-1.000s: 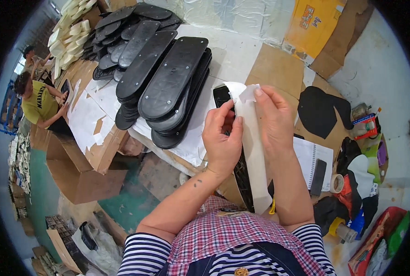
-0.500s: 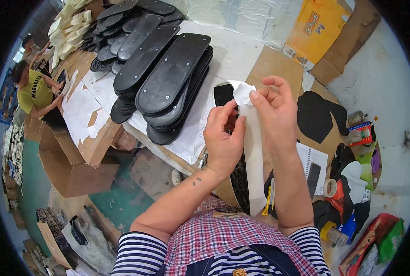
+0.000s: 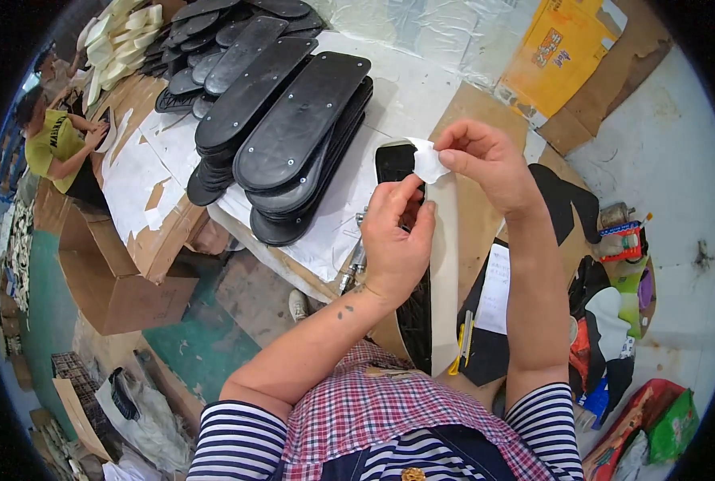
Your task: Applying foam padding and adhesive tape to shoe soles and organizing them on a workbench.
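A long narrow pad point(image 3: 444, 272) with a white covering and a black recessed middle lies lengthwise in front of me. At its far end, my right hand point(image 3: 486, 164) pinches a small white flap of thin material point(image 3: 429, 165) between thumb and fingers. Whether the flap is joined to the covering I cannot tell. My left hand point(image 3: 397, 236) sits over the black middle, fingers curled, the fingertips close to the flap's lower edge. What lies between its thumb and fingers is hidden. A metal air tool point(image 3: 352, 268) shows beside the left wrist.
Stacked black rounded plates point(image 3: 301, 120) stand to the left, cream pads point(image 3: 121, 40) beyond. A yellow-handled cutter point(image 3: 461, 345) and a written sheet point(image 3: 495, 289) lie near my right forearm. A black cutout point(image 3: 562, 192) is farther right. A person point(image 3: 56, 148) works at far left.
My right hand has moved slightly right, still pinching the white flap; its forearm swung right and now covers the notebook and phone. The left hand has shifted slightly. The view has turned a little.
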Demonstrator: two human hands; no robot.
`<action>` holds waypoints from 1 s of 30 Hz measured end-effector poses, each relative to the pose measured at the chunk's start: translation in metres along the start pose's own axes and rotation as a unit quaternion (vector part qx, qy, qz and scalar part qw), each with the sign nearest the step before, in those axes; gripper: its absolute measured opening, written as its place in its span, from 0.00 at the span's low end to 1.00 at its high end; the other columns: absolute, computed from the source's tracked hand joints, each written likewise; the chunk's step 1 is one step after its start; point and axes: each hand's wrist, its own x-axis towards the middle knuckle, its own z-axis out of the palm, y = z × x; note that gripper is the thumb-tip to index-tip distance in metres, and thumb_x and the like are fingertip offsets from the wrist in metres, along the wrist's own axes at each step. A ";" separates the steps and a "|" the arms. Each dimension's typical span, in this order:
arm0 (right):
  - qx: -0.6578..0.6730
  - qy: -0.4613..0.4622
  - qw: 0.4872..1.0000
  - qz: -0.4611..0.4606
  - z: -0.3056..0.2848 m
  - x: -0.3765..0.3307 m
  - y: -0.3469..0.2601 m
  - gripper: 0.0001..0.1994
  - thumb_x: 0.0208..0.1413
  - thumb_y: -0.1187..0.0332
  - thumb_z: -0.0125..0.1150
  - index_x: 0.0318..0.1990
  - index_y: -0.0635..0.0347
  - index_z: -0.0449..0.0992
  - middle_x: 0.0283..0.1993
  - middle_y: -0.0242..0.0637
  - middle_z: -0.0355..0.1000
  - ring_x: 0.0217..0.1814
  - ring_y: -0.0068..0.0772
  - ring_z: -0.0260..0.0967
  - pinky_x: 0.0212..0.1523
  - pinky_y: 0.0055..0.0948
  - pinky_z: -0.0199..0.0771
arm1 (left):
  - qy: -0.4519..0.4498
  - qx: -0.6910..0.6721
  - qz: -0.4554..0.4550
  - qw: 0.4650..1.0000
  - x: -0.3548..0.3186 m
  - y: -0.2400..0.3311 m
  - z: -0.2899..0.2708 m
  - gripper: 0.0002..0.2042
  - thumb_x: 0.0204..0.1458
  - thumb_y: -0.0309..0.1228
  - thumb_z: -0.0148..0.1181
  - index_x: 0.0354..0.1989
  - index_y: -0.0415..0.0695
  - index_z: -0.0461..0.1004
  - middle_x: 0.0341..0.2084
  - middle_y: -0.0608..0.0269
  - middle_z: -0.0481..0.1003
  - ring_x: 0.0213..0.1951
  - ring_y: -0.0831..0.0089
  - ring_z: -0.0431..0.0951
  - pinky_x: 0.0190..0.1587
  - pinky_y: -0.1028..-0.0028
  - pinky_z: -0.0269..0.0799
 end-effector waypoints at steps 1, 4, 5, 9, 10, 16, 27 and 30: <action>0.006 -0.001 1.000 -0.008 0.002 0.001 0.002 0.05 0.52 0.74 0.58 0.37 0.62 0.73 0.33 0.25 0.69 0.38 0.15 0.64 0.42 0.18 0.64 | 0.000 -0.001 -0.004 1.000 0.000 -0.001 0.001 0.15 0.45 0.18 0.58 0.44 0.37 0.71 0.29 0.61 0.68 0.26 0.74 0.72 0.29 0.78 0.70; -0.049 0.056 0.997 -0.025 0.008 -0.005 0.007 0.04 0.51 0.75 0.58 0.34 0.63 0.74 0.33 0.25 0.69 0.38 0.16 0.64 0.42 0.18 0.64 | 0.000 -0.008 -0.012 1.000 0.000 0.000 0.003 0.15 0.44 0.17 0.58 0.44 0.37 0.71 0.29 0.60 0.68 0.26 0.74 0.73 0.29 0.77 0.70; -0.048 0.056 0.997 -0.024 0.011 -0.008 0.009 0.04 0.51 0.75 0.58 0.34 0.63 0.74 0.33 0.25 0.69 0.38 0.16 0.64 0.42 0.18 0.64 | 0.000 -0.008 -0.013 1.000 0.000 -0.001 0.003 0.15 0.44 0.17 0.58 0.44 0.37 0.71 0.29 0.60 0.68 0.26 0.74 0.73 0.29 0.77 0.70; -0.128 0.117 0.982 -0.080 0.022 -0.014 0.013 0.05 0.51 0.76 0.59 0.36 0.63 0.73 0.33 0.26 0.68 0.38 0.18 0.64 0.43 0.18 0.63 | 0.001 0.006 0.012 1.000 0.000 -0.003 0.005 0.15 0.44 0.17 0.58 0.43 0.38 0.71 0.29 0.60 0.68 0.26 0.73 0.73 0.28 0.76 0.71; -0.165 0.134 0.973 -0.093 0.021 -0.015 0.013 0.05 0.50 0.76 0.59 0.35 0.63 0.73 0.33 0.27 0.68 0.38 0.18 0.64 0.43 0.18 0.63 | 0.000 0.012 0.016 1.000 0.001 -0.003 0.006 0.15 0.44 0.17 0.58 0.44 0.38 0.71 0.29 0.59 0.68 0.26 0.73 0.73 0.28 0.76 0.71; -0.252 0.163 0.945 -0.132 0.021 -0.016 0.011 0.06 0.45 0.78 0.62 0.33 0.63 0.74 0.28 0.32 0.66 0.32 0.22 0.65 0.36 0.21 0.65 | -0.011 0.018 0.018 1.000 0.002 -0.001 0.008 0.16 0.44 0.18 0.58 0.44 0.38 0.71 0.30 0.59 0.69 0.26 0.73 0.73 0.29 0.76 0.71; -0.359 0.201 0.889 -0.199 0.026 -0.018 0.011 0.08 0.38 0.75 0.64 0.29 0.61 0.72 0.31 0.38 0.66 0.35 0.37 0.64 0.39 0.32 0.65 | -0.015 0.013 0.004 1.000 0.000 0.001 0.008 0.16 0.45 0.18 0.58 0.45 0.39 0.72 0.31 0.60 0.69 0.28 0.75 0.73 0.29 0.78 0.70; -0.388 0.202 0.869 -0.231 0.025 -0.021 0.012 0.08 0.39 0.76 0.63 0.29 0.61 0.72 0.33 0.38 0.66 0.38 0.40 0.63 0.39 0.34 0.64 | -0.019 0.007 -0.005 1.000 0.000 0.004 0.010 0.15 0.44 0.18 0.58 0.44 0.39 0.72 0.32 0.60 0.69 0.28 0.75 0.73 0.29 0.78 0.70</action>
